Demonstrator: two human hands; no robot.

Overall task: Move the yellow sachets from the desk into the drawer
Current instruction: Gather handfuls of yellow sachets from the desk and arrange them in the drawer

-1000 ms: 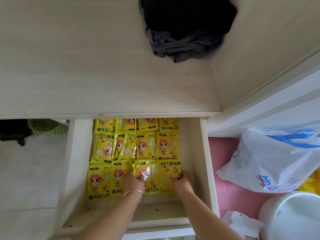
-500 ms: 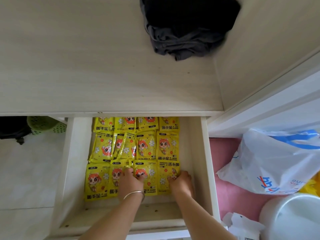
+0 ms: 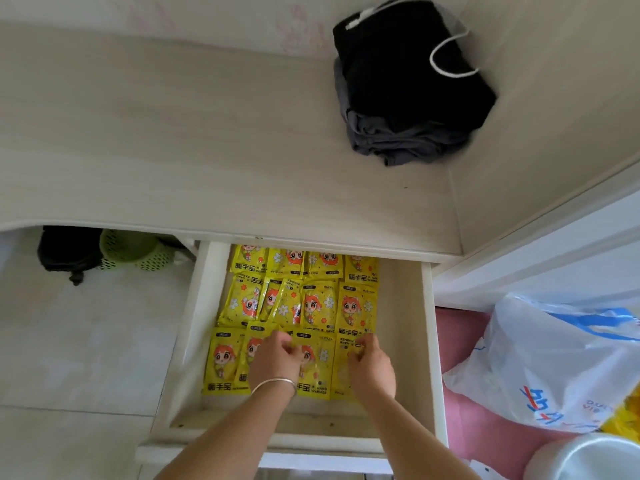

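Observation:
Several yellow sachets (image 3: 311,306) with a cartoon face lie flat in rows inside the open white drawer (image 3: 403,327), which is pulled out from under the desk (image 3: 207,150). Both my hands are over the front row. My left hand (image 3: 275,362), with a silver bangle at the wrist, rests on a front-row sachet (image 3: 221,362) area with fingers loosely bent. My right hand (image 3: 372,367) rests on the rightmost front sachet, fingertips at its upper edge. No sachet shows on the desk top.
A pile of black and grey clothes (image 3: 405,88) sits at the desk's back right corner. A green basket (image 3: 133,249) and a dark object stand under the desk at left. A white plastic bag (image 3: 554,358) and a white tub (image 3: 588,459) lie at right.
My hands stayed on the front row and their fingers loosened from pressing flat. The view tilted up, showing more of the desk and the clothes pile.

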